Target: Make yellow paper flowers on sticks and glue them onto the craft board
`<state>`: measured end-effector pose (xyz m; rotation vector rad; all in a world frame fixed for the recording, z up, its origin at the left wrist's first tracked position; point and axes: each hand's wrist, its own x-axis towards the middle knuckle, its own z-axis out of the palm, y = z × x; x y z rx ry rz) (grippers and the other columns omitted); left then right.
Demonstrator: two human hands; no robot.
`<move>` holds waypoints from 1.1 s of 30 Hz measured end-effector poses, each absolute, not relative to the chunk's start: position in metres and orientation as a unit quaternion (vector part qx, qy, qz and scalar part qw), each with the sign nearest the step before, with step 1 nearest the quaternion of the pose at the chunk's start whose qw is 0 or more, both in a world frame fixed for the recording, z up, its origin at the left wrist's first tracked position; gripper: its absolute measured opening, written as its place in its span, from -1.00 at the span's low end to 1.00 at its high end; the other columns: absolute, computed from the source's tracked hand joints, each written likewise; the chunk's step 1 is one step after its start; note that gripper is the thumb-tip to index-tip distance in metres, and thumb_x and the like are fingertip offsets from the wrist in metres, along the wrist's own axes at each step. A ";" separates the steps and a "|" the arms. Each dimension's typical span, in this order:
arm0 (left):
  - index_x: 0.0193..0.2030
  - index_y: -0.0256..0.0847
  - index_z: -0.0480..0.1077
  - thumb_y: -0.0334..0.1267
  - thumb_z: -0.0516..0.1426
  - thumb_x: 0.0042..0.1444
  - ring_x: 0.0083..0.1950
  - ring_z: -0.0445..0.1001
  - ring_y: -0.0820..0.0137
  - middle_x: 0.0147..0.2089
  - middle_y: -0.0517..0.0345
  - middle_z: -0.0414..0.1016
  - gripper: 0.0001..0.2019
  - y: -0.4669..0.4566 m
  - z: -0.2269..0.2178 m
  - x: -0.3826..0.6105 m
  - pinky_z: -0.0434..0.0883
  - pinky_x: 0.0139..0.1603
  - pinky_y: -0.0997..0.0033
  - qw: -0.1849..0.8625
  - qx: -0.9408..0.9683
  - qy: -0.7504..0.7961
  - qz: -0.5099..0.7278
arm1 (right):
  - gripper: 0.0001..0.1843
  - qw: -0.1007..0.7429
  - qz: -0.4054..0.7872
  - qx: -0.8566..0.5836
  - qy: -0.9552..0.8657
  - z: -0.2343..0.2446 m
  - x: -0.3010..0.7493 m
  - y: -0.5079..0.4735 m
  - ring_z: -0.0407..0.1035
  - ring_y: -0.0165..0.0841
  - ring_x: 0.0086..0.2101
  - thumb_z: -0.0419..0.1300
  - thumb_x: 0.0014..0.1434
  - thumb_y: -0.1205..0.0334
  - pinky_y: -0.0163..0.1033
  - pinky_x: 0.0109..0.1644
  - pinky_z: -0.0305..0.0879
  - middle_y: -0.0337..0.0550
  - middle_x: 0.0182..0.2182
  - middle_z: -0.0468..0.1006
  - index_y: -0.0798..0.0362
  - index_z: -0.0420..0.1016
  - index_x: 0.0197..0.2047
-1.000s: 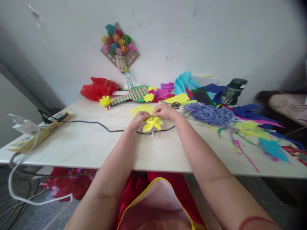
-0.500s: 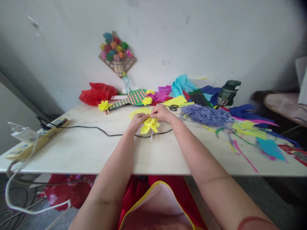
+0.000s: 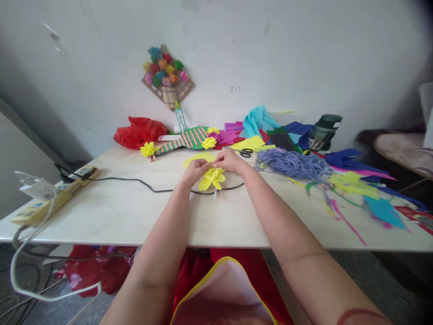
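One yellow flower [image 3: 214, 177], pinched at far edge by your left hand [image 3: 194, 174] and right hand [image 3: 230, 161], nearly touching. Press lightly; looks thin, could tear.

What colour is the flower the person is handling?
The flower is yellow; the head view, the only one here, shows it.

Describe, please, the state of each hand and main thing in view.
Yellow flower, petals spread
Left hand, pinching at it
Right hand, likewise pinching
Scissors, lying; blade opening unclear
Purple cord, tangled
Bottle, lid on
Red plastic, crumpled
Power strip, black plug inserted
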<state>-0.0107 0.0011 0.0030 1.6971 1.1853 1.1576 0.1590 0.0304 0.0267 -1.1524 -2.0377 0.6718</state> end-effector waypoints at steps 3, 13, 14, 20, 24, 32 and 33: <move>-0.56 -0.26 0.32 0.10 0.22 -0.14 -0.54 0.09 0.54 -0.62 0.30 0.17 -0.60 0.000 0.004 -0.011 0.02 -0.51 0.46 0.371 0.666 0.465 0.450 | -0.87 0.341 0.266 -0.450 -0.781 0.027 0.160 0.030 0.35 -0.42 -0.49 0.32 -0.15 0.31 -0.35 -0.42 0.19 -0.20 -0.57 0.54 0.18 0.65 -0.46; -0.51 -0.28 0.37 0.10 0.27 -0.22 -0.51 0.20 0.51 -0.58 0.26 0.30 -0.58 0.008 -0.004 -0.015 0.11 -0.48 0.47 0.394 0.652 0.458 0.458 | -0.75 0.309 0.275 -0.404 -0.816 0.030 0.168 0.026 0.41 -0.39 -0.38 0.22 0.03 0.23 -0.33 -0.29 0.28 -0.12 -0.40 0.62 0.18 0.66 -0.29; -0.51 -0.28 0.37 0.10 0.28 -0.23 -0.51 0.21 0.51 -0.58 0.25 0.31 -0.58 0.009 -0.004 -0.015 0.12 -0.48 0.47 0.397 0.649 0.458 0.460 | -0.74 0.307 0.276 -0.405 -0.816 0.029 0.169 0.026 0.42 -0.37 -0.36 0.22 0.03 0.23 -0.32 -0.26 0.29 -0.11 -0.37 0.63 0.18 0.66 -0.28; -0.49 -0.28 0.39 0.06 0.31 -0.27 -0.51 0.25 0.50 -0.57 0.25 0.35 -0.59 0.009 -0.003 -0.015 0.17 -0.46 0.47 0.417 0.635 0.444 0.475 | -0.69 0.293 0.281 -0.410 -0.816 0.025 0.174 0.027 0.45 -0.33 -0.31 0.19 0.07 0.17 -0.29 -0.21 0.31 -0.10 -0.30 0.64 0.15 0.65 -0.21; -0.48 -0.28 0.40 0.02 0.33 -0.30 -0.50 0.28 0.49 -0.55 0.24 0.38 -0.60 0.007 -0.001 -0.015 0.19 -0.43 0.46 0.443 0.627 0.427 0.477 | -0.69 0.300 0.281 -0.409 -0.815 0.025 0.174 0.024 0.40 -0.36 -0.35 0.16 0.09 0.11 -0.32 -0.29 0.26 -0.17 -0.39 0.61 0.14 0.64 -0.30; -0.46 -0.29 0.43 -0.07 0.35 -0.34 -0.48 0.33 0.49 -0.53 0.23 0.43 -0.63 0.008 -0.001 -0.016 0.24 -0.40 0.46 0.475 0.610 0.421 0.475 | -0.66 0.316 0.288 -0.412 -0.805 0.021 0.178 0.026 0.33 -0.41 -0.43 0.14 0.08 0.09 -0.32 -0.33 0.22 -0.19 -0.44 0.57 0.16 0.63 -0.30; -0.45 -0.29 0.43 -0.08 0.35 -0.33 -0.48 0.33 0.49 -0.53 0.22 0.43 -0.64 0.008 -0.001 -0.016 0.25 -0.39 0.46 0.476 0.610 0.421 0.473 | -0.65 0.314 0.294 -0.415 -0.801 0.021 0.179 0.026 0.33 -0.41 -0.43 0.13 0.09 0.09 -0.31 -0.32 0.23 -0.18 -0.42 0.58 0.16 0.63 -0.25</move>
